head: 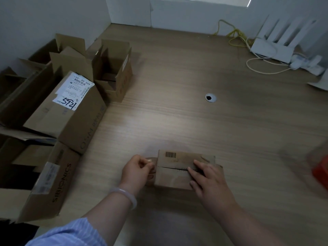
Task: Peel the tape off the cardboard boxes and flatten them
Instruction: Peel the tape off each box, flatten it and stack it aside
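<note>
The small box (174, 178) sits on the counter (195, 125) close in front of me, top seam slit, not yet flattened. My left hand (136, 172) pinches, fingers curled, what appears to be tape (150, 159) at its left end; my right hand (207, 181) lies straight-fingered, pressing the top. I judge the pull should run low and steady, away from the box, under a firm press; more boxes (71, 112) wait at left.

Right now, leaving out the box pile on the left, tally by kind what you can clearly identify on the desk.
Small cardboard box: 1
Router: 1
Yellow cable: 1
White cable: 1
Power strip: 1
Desk grommet: 1
Total: 6
Right edge too blurred to count.
</note>
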A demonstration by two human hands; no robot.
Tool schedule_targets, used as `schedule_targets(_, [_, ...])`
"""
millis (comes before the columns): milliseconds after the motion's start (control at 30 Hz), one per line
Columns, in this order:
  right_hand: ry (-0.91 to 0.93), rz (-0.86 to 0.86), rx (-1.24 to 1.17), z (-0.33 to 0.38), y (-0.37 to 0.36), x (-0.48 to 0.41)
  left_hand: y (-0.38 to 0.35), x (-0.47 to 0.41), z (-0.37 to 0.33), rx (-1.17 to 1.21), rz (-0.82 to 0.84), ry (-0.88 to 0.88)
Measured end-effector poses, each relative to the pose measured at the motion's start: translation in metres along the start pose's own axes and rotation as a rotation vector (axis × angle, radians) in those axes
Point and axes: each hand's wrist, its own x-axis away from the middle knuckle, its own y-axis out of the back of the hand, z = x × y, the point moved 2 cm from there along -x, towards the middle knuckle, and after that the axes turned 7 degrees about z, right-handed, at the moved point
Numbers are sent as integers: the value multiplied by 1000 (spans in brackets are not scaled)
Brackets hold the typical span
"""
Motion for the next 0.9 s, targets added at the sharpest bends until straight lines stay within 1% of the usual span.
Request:
schedule_targets(33, [-1,0,1,0,-1,0,1,-2,2,-46,0,-21])
schedule_targets(67, [-2,0,4,0,-1,1,2,-2,0,-141,16,-56])
schedule_targets(200, [-8,11,24,2,0,1,2,-5,-16,-593,86,-281])
schedule_targets(233, [-16,16,24,2,0,0,1,-7,-18,-643,90,-301])
schedule_targets(267, [-20,18,26,2,1,1,1,-7,-19,-645,94,-281])
schedule_targets(300, [-19,16,29,2,1,1,0,-7,-18,-572,107,-231])
schedule_targets(333, [-14,13,28,2,1,1,0,-6,-16,-430,124,-156])
schedule_targets(400, [-5,14,22,3,2,1,1,-2,-11,-65,164,8])
schedule_targets(467, [-12,38,13,2,1,0,2,3,-9,237,223,166])
schedule_targets(533, [-14,45,9,1,0,1,3,8,-11,440,307,271])
schedule_targets(600, [-7,37,17,1,-1,1,3,8,-12,501,353,335])
schedule_targets(700, [-1,25,15,0,-2,1,1,5,-11,455,396,346])
schedule_targets(800, [2,16,12,1,-2,2,-4,1,-4,412,320,310])
schedule_targets(900, [4,15,22,1,0,2,-8,-8,4,276,220,280])
